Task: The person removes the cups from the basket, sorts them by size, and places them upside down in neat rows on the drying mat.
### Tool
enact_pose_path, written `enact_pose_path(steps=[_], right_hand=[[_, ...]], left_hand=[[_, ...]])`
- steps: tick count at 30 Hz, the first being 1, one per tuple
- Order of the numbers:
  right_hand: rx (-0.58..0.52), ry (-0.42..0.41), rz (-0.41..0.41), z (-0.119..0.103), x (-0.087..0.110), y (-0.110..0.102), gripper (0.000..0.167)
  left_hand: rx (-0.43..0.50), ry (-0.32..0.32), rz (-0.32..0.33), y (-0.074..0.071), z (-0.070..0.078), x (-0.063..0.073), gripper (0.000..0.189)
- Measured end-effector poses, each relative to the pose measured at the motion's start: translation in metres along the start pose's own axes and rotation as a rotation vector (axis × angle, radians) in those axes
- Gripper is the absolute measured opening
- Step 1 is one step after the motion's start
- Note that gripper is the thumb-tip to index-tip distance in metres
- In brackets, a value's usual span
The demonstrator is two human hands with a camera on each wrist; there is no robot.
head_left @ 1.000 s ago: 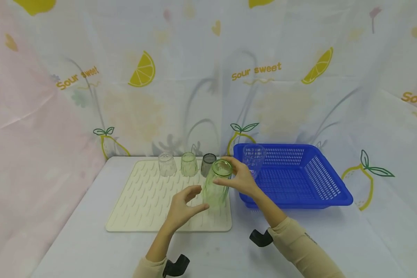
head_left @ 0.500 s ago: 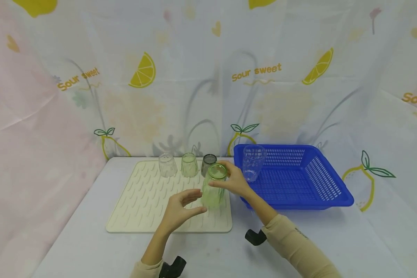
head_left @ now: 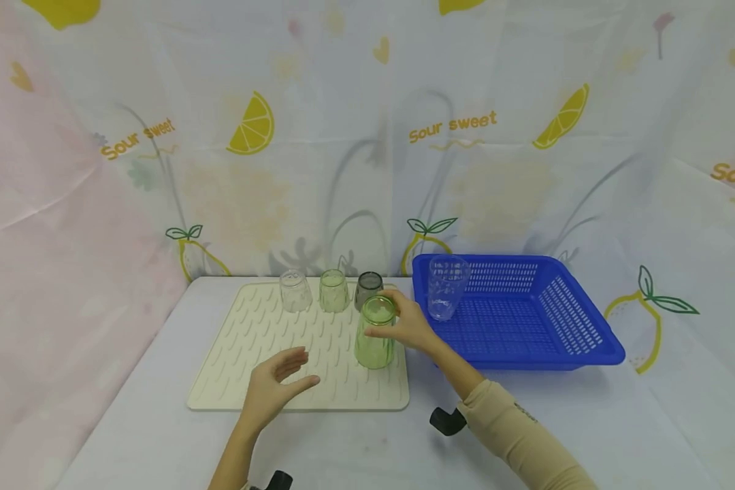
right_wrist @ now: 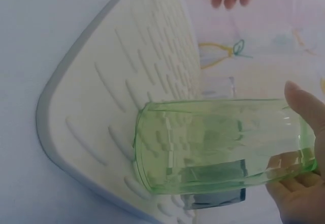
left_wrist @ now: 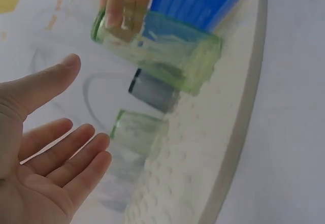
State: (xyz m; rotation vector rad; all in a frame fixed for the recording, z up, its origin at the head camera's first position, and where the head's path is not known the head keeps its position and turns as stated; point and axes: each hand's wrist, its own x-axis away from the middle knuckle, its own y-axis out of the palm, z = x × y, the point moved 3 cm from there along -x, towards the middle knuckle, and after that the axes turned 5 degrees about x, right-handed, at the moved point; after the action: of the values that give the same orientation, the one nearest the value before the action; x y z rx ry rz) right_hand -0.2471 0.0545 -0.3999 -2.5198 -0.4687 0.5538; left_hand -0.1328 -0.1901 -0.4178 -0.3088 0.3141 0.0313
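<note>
A tall green drinking glass point(head_left: 375, 347) stands upside down at the right side of the cream drying mat point(head_left: 263, 367). My right hand point(head_left: 412, 325) holds it near its upturned base, thumb on one side and fingers on the other. In the right wrist view the wide rim of the green glass point(right_wrist: 218, 142) meets the ridged mat. My left hand point(head_left: 272, 389) hovers over the mat's front left part, touching nothing, fingers apart from the thumb. Along the mat's back edge are three small upturned glasses: clear point(head_left: 295, 292), pale green point(head_left: 333, 291) and dark grey point(head_left: 367, 288).
To the right of the mat sits a blue slotted plastic basket point(head_left: 514, 333). A tall clear glass point(head_left: 447, 289) leans in its left end. White cloth covers the table point(head_left: 367, 449), and a lemon-print curtain point(head_left: 318, 184) hangs close behind.
The green glass came down and leftward in my right hand and now stands upright on its rim on the mat. My left hand drew away from it to the left and toward me.
</note>
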Motion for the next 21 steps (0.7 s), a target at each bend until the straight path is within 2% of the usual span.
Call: enact_pose_path(steps=[6, 9, 13, 18, 21], right_hand=[[0.051, -0.003, 0.007, -0.001, 0.002, 0.000, 0.072], [0.084, 0.002, 0.004, -0.003, 0.003, -0.001, 0.073], [0.098, 0.007, -0.017, -0.003, 0.003, -0.001, 0.077], [0.099, 0.022, -0.038, -0.003, 0.003, 0.000, 0.081], [0.091, 0.019, -0.031, -0.004, 0.003, 0.000, 0.080]], left_hand=[[-0.177, -0.102, 0.164, -0.046, -0.021, 0.023, 0.054], [-0.241, -0.103, 0.247, -0.068, -0.027, 0.033, 0.053], [-0.330, -0.143, 0.345, -0.090, -0.036, 0.045, 0.054], [-0.427, -0.289, 0.395, -0.113, -0.054, 0.055, 0.066], [-0.436, -0.381, 0.404, -0.124, -0.063, 0.058, 0.073]])
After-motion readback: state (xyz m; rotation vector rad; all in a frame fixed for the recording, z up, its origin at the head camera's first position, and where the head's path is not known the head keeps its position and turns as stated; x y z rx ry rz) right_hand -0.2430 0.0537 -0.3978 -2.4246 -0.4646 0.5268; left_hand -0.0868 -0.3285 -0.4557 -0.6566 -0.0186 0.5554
